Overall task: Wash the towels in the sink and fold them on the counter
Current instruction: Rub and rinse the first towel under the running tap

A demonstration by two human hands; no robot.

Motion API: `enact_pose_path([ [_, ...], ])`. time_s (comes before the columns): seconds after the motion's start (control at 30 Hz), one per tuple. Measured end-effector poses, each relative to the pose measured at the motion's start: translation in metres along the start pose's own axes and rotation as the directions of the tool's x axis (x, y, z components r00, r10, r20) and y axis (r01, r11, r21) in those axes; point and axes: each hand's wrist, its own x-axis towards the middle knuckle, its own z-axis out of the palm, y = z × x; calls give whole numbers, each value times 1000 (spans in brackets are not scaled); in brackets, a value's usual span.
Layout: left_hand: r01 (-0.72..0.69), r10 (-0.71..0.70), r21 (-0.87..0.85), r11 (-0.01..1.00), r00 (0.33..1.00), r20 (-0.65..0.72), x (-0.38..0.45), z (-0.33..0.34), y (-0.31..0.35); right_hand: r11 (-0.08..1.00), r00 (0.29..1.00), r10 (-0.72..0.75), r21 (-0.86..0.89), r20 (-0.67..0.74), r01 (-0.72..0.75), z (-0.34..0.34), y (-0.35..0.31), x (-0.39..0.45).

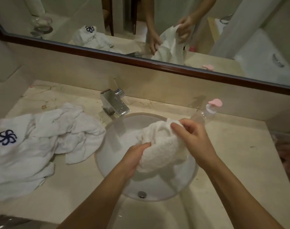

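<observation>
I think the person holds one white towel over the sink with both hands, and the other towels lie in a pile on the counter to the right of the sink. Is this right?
One detail is wrong. Both hands, the left hand and the right hand, do hold the white towel over the sink, but the head view shows the pile of towels on the counter to the left of the sink, not the right.

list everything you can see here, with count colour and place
towel in hands: 1, white, bunched over the sink
towel pile: count unclear, white, one with a dark blue logo, crumpled on the counter left of the sink
sink: 1, white, round, set in the counter
drain: 1, metal, near side of the sink
faucet: 1, chrome, behind the sink
pump bottle: 1, clear with pink top, right of the faucet
counter: 1, beige marble
mirror: 1, dark wood frame, on the wall
left hand: grips the towel's lower part
right hand: pinches its upper part
</observation>
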Motion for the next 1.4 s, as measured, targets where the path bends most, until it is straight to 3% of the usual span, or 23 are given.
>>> enact_pose_path([
  [0.1, 17, -15, 27, 999, 998, -56, 8, 5, -7, 983, 991, 128, 141, -47, -120, -29, 13, -6],
  [0.27, 40, -115, -395, 918, 979, -170, 19, -17, -23, 959, 971, 227, 191, -76, -209, -67, 33, -19],
  [0.37, 191, -239, -428, 883, 969, -60, 15, -21, -24, 927, 958, 282, 271, -45, -260, -76, 41, -25],
  [0.47, 377, -342, -257, 890, 924, 171, 4, -13, -20, 868, 943, 321, 425, -90, -255, -75, 52, -22],
  [0.57, 166, -152, -190, 968, 985, 86, 5, 11, 0, 873, 926, 370, 369, -73, -320, -67, 67, -11],
  [0.67, -127, 127, -132, 983, 992, -10, 12, 53, 31, 873, 877, 481, 80, 18, -481, -57, 94, -4],
  [0.73, -180, 187, -179, 967, 982, 22, 15, 81, 46, 840, 853, 520, -199, 31, -505, -54, 112, -1],
  [0.77, -176, 187, -202, 963, 981, 40, 17, 93, 51, 820, 861, 508, -304, -1, -485, -55, 116, 1],
  [0.83, -161, 178, -192, 968, 982, 69, 25, 112, 59, 846, 906, 387, -325, -172, -423, -69, 115, 7],
  [0.93, -172, 192, -208, 963, 978, 77, 41, 139, 73, 937, 869, 37, -286, -493, -203, -108, 97, 29],
  [1.03, -155, 187, -290, 944, 978, 88, 61, 169, 91, 870, 903, -184, -492, -389, -34, -138, 82, 63],
  [1.2, -13, 97, -401, 916, 977, 190, 86, 192, 104, 698, 981, -161, -716, -110, 34, -134, 104, 90],
  [1.4, 16, 103, -440, 898, 964, 245, 95, 197, 103, 608, 955, -268, -791, -127, 65, -123, 136, 86],
])
